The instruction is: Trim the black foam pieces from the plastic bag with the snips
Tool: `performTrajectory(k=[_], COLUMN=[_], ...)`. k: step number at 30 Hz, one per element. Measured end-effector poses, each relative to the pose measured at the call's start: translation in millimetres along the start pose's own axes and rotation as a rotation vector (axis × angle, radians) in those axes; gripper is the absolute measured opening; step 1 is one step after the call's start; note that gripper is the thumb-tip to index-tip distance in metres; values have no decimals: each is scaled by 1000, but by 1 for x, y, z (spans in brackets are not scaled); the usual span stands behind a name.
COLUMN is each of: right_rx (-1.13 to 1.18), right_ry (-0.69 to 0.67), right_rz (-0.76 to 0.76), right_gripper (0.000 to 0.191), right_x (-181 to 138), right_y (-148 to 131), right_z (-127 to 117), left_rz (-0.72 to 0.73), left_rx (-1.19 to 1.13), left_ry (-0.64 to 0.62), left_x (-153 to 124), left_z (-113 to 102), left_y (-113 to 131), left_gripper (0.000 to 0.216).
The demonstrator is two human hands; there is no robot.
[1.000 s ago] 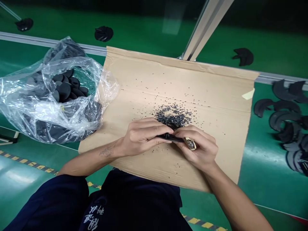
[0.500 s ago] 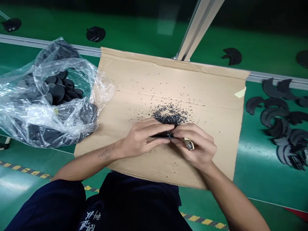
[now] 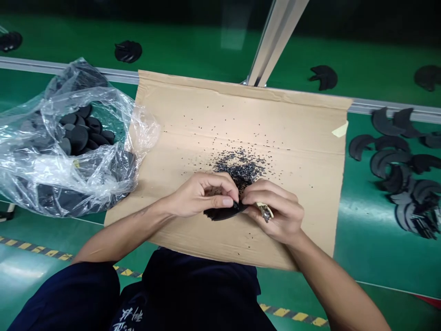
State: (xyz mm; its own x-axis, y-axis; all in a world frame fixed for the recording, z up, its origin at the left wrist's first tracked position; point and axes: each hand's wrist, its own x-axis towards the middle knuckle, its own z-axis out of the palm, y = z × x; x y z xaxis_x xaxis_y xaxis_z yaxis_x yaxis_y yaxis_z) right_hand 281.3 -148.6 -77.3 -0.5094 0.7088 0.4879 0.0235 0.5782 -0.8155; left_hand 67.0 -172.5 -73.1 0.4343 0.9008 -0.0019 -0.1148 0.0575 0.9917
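A thin black disc [image 3: 223, 214] is tilted between my hands, low over the cardboard. My left hand [image 3: 203, 195] is closed, with thumb and forefinger pinched at a dark raised bit on the disc's upper edge. Closed at the disc's right end is my right hand [image 3: 277, 207], its fingertips close to the left ones. A small tool with a cream side and a metal end [image 3: 265, 211] sticks out of the right hand; its other end is hidden. Just beyond the fingers lies a heap of tiny black bits [image 3: 241, 168].
A cardboard sheet [image 3: 292, 124] covers the bench under my hands. To the left, a clear plastic bag [image 3: 144, 124] holds several black discs [image 3: 78, 138]. Crescent-shaped black pieces [image 3: 387, 161] lie on the green surface at right. A metal post [image 3: 275, 46] rises behind the cardboard.
The disc has tipped so that more of its face shows. My left fingers have moved from spanning it to a pinch at its upper edge. The view has shifted slightly.
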Motion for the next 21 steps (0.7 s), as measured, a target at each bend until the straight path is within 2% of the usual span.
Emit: performTrajectory(k=[5, 9, 13, 16, 18, 21], right_rx=[44, -108, -355, -461, -469, -387], right_ry=[-15, 59, 65, 60, 48, 22], right_rz=[-46, -137, -286, -354, -351, -265], right_gripper=[9, 11, 15, 16, 15, 19], right_x=[0, -1, -5, -7, -6, -1], right_y=[-3, 3, 8, 7, 6, 10], right_z=[2, -1, -6, -8, -7, -7], left_rz=[23, 114, 269, 364, 413, 474], left_rx=[-43, 62, 241, 365, 423, 525], left_ry=[-98, -5, 37, 96, 132, 202], left_x=[1, 1, -1, -2, -2, -3], left_z=[0, 0, 1, 4, 5, 2], left_y=[1, 3, 2, -2, -3, -3], left_gripper=[25, 28, 38, 23, 17, 22])
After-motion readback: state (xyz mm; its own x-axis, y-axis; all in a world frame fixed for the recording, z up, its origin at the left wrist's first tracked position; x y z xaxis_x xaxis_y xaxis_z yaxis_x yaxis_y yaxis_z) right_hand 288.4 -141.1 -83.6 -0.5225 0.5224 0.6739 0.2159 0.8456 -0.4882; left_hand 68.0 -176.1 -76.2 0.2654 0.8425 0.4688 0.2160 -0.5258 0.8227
